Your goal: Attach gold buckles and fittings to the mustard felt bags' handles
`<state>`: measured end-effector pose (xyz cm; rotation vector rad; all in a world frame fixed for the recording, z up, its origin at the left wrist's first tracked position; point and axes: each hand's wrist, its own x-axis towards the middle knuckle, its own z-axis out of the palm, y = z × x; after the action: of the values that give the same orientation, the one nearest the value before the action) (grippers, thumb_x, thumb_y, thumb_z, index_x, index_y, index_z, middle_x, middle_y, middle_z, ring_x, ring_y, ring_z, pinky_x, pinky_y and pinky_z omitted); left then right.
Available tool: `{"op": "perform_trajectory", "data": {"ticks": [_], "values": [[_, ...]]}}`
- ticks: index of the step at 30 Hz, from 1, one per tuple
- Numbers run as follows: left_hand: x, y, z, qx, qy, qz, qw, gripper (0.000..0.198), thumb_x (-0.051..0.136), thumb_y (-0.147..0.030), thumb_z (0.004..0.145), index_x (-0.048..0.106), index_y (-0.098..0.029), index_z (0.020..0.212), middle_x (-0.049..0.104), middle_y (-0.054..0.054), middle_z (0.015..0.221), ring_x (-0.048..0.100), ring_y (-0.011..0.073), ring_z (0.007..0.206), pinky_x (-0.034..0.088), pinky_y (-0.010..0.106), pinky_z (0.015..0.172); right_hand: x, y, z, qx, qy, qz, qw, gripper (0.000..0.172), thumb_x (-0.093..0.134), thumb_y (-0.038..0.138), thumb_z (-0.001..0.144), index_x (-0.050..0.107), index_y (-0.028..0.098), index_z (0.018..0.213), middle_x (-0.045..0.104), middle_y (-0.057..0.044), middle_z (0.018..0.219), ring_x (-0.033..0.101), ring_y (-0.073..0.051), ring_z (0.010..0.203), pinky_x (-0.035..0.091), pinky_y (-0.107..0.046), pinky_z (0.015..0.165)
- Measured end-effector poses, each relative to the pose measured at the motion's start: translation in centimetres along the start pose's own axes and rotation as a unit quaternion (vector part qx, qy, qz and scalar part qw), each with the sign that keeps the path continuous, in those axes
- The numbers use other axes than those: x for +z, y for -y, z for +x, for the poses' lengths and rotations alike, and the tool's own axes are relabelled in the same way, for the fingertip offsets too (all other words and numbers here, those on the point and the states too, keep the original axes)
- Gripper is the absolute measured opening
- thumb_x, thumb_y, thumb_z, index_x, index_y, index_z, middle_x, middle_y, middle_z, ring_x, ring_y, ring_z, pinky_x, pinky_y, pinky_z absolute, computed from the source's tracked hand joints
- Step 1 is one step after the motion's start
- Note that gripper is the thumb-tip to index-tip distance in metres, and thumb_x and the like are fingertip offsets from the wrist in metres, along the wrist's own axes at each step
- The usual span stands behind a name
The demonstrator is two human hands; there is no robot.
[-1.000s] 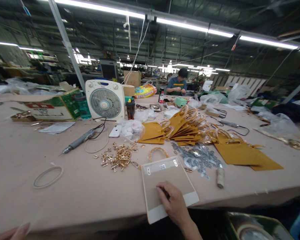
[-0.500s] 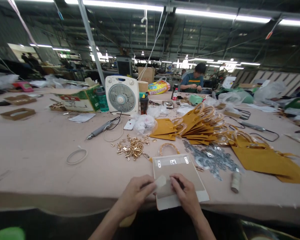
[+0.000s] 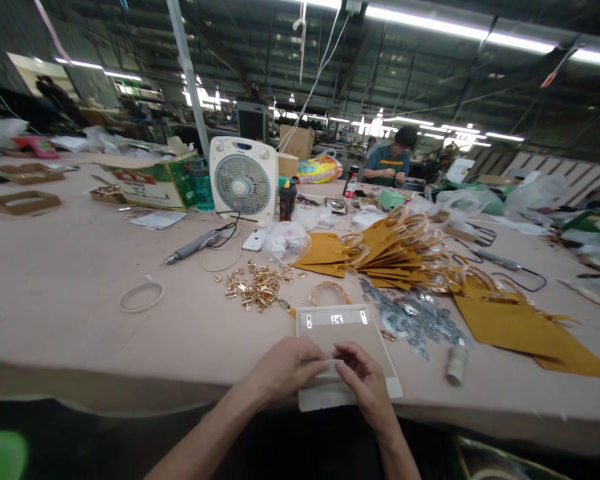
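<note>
Under bright tube lights (image 3: pixel 433 23), the pinkish tabletop (image 3: pixel 195 333) bears a pale-edged panel (image 3: pixel 335 337).

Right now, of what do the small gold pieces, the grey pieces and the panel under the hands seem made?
Gold pieces: probably metal, polished, from their sharp glints. Grey pieces: likely thin metal, silvery, with bright reflections. Panel: perhaps board or fabric, matte taupe, without glare; unsure which.

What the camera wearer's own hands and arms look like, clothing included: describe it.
The left hand and right hand are ungloved; no watch or bracelet shows. The left forearm and right forearm are bare, with no sleeve in view.
</note>
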<state>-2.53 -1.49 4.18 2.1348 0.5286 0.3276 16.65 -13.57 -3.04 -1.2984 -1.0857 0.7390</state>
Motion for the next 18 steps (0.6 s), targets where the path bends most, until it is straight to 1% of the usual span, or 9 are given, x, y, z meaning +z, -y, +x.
{"op": "perform_trajectory", "data": {"ticks": [4,9,11,13,14,15,18], "values": [[-0.1,0.2,0.2,0.021,0.006,0.048,0.999,0.025,0.058,-0.036,0.100,0.079,-0.022,0.097,0.078,0.003,0.096,0.068,0.0180,0.091,0.045,0.025,0.083,0.1,0.2,0.0,-0.020,0.009,-0.025,0.999,0.031,0.074,0.043,0.093,0.073,0.022,0.115,0.073,-0.009,0.104,0.070,-0.023,0.099,0.061,-0.033,0.088],[-0.3,0.3,0.0,0.007,0.013,0.100,0.995,0.027,0.057,-0.038,0.101,0.080,-0.025,0.098,0.079,0.003,0.097,0.070,0.0199,0.092,0.048,0.028,0.084,0.4,1.0,0.3,-0.053,0.024,-0.114,0.992,0.021,0.069,0.041,0.097,0.075,0.021,0.101,0.071,-0.006,0.093,0.067,-0.020,0.086,0.056,-0.030,0.077],[-0.4,0.3,-0.2,-0.009,0.012,0.123,0.992,0.026,0.056,-0.039,0.100,0.078,-0.027,0.109,0.079,0.004,0.107,0.071,0.0229,0.099,0.049,0.030,0.087,0.7,1.3,0.3,-0.059,0.038,-0.134,0.989,0.019,0.067,0.039,0.098,0.075,0.022,0.098,0.072,-0.006,0.092,0.067,-0.020,0.086,0.055,-0.030,0.078],[-0.3,0.3,-0.4,-0.029,0.007,0.144,0.989,0.032,0.056,-0.039,0.100,0.072,-0.029,0.125,0.077,0.006,0.119,0.071,0.0267,0.108,0.050,0.033,0.091,0.9,1.6,0.3,-0.064,0.051,-0.141,0.987,0.019,0.065,0.038,0.099,0.075,0.022,0.098,0.072,-0.006,0.093,0.067,-0.020,0.088,0.054,-0.031,0.081],[-0.3,0.3,-0.4,-0.036,0.006,0.154,0.987,0.034,0.055,-0.039,0.100,0.069,-0.029,0.129,0.076,0.007,0.122,0.070,0.0281,0.110,0.051,0.034,0.091,1.0,1.6,0.3,-0.066,0.053,-0.143,0.986,0.019,0.064,0.038,0.100,0.075,0.023,0.098,0.072,-0.006,0.094,0.067,-0.020,0.088,0.054,-0.031,0.081],[-0.2,0.3,-0.3,-0.039,0.011,0.165,0.985,0.034,0.054,-0.039,0.100,0.069,-0.030,0.129,0.077,0.007,0.120,0.071,0.0288,0.109,0.051,0.035,0.089,1.1,1.7,0.2,-0.069,0.053,-0.146,0.986,0.019,0.064,0.038,0.100,0.075,0.023,0.098,0.072,-0.006,0.093,0.067,-0.020,0.088,0.053,-0.032,0.081],[0.0,0.1,0.0,-0.030,0.030,0.205,0.978,0.029,0.048,-0.036,0.102,0.074,-0.026,0.107,0.079,0.008,0.102,0.073,0.0282,0.096,0.050,0.032,0.078,1.2,1.6,0.2,-0.071,0.046,-0.152,0.985,0.020,0.062,0.038,0.101,0.075,0.022,0.098,0.072,-0.006,0.092,0.067,-0.021,0.087,0.053,-0.032,0.079]]}}
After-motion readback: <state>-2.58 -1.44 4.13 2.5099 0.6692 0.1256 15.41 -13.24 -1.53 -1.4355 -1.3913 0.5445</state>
